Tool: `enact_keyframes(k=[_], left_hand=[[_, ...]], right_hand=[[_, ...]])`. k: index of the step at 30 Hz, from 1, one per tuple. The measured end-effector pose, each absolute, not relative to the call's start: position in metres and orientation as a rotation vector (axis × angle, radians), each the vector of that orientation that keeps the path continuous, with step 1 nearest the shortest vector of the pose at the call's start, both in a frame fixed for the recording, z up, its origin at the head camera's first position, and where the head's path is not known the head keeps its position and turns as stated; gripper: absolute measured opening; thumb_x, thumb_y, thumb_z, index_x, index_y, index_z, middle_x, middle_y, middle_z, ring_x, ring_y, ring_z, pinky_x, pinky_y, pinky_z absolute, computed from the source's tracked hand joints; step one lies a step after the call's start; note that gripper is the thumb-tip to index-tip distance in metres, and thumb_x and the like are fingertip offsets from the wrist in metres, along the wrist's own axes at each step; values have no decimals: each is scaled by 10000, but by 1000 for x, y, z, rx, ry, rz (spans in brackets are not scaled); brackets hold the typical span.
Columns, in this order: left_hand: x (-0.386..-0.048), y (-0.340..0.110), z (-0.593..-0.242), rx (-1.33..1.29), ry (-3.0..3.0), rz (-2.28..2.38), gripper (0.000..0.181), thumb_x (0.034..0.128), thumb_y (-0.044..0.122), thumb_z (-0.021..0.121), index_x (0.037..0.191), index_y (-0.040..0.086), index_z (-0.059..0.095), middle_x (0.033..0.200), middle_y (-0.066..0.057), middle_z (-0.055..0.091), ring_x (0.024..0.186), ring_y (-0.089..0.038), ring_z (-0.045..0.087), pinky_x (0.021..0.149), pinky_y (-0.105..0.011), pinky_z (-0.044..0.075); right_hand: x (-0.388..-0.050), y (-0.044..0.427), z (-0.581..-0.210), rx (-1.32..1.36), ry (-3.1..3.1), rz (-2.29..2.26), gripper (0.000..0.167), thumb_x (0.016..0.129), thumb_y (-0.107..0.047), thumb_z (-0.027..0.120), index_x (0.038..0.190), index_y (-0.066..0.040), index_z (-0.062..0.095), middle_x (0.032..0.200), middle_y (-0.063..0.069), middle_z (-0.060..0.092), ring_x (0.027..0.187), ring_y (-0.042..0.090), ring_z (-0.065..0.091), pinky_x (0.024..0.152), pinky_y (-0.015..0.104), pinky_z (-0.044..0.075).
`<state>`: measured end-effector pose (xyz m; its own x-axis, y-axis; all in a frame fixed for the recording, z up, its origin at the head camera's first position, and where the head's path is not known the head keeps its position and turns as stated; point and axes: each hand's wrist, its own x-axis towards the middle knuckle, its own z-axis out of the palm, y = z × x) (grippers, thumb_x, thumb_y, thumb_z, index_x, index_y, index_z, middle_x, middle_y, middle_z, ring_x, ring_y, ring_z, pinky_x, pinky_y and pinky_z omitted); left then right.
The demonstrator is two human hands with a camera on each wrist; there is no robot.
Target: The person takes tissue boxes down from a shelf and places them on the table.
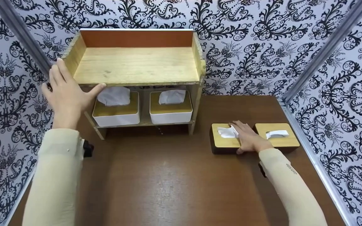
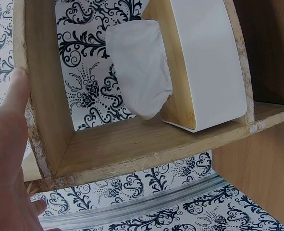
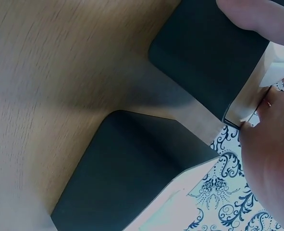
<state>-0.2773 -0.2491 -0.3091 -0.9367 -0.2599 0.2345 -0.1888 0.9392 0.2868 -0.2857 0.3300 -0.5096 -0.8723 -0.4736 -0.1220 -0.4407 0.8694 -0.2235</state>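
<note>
Left hand (image 1: 67, 94), fingers apart, seemingly steadies the pale wooden two-tier shelf (image 1: 137, 64); right hand (image 1: 248, 137), fingers clamped, straddles an oblong black wood-lidded tissue box (image 1: 223, 143).

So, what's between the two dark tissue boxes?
Bare tabletop, as the right wrist view shows; in the head view, the right hand covers part of that gap.

White-sided tissue boxes (image 1: 116, 119): two are sitting
Dark-sided tissue boxes (image 1: 223, 142): two are sitting
Tissues (image 1: 116, 96): four are poking out
Wooden shelf unit (image 1: 137, 64): one is standing
Hands (image 1: 68, 94): two are showing
Sleeves (image 1: 55, 172): two are showing
Surface (image 1: 162, 185): one is spreading below
</note>
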Motion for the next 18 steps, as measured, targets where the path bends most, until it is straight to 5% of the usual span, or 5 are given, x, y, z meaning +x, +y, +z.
enact_keyframes(k=[18], left_hand=[[-278,-250,-311,327,-2808,-407,1334,709,917,415,1520,89,-246,1619,-205,-169,1518,-391,-49,1156,-720,31]], right_hand=[[-284,324,-500,-621,2858,-319,1239,603,-500,880,1540,-27,220,1599,256,187,1479,464,140,1206,636,38]])
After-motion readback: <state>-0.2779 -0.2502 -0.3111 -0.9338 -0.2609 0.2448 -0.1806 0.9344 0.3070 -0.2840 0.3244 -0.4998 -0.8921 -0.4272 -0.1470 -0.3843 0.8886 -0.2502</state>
